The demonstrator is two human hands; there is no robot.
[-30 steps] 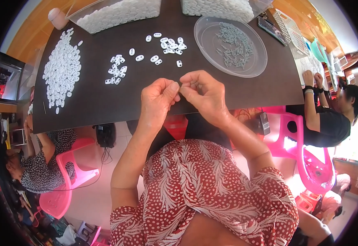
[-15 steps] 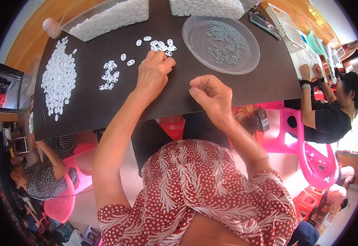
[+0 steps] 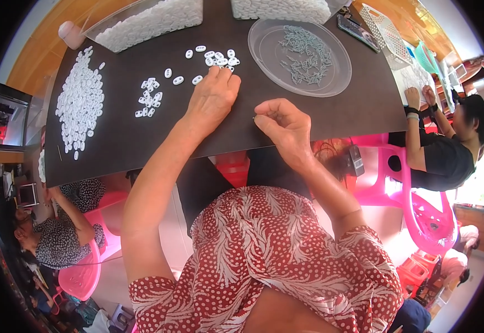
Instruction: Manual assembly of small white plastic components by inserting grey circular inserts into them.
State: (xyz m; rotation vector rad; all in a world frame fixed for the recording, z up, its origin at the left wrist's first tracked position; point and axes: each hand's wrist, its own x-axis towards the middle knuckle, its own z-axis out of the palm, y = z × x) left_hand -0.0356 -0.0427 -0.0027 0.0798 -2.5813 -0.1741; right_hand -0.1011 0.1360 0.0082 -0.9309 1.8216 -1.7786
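Bright, even daylight. Strong fisheye distortion bends the black table (image 3: 308,119) edges beyond the hands; a black vignette surrounds the frame. Focus is sharp.

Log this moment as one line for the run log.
left hand: fingertips on small white plastic rings | right hand: pinched shut, contents unclear | round clear plastic tray: thin grey pins | black tabletop

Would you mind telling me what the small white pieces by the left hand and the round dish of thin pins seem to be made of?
The small white pieces look like moulded plastic: uniform, opaque, slightly glossy. The round dish appears to be clear plastic, since the dark table shows through it. The pins look grey and metallic, though too small to be sure.
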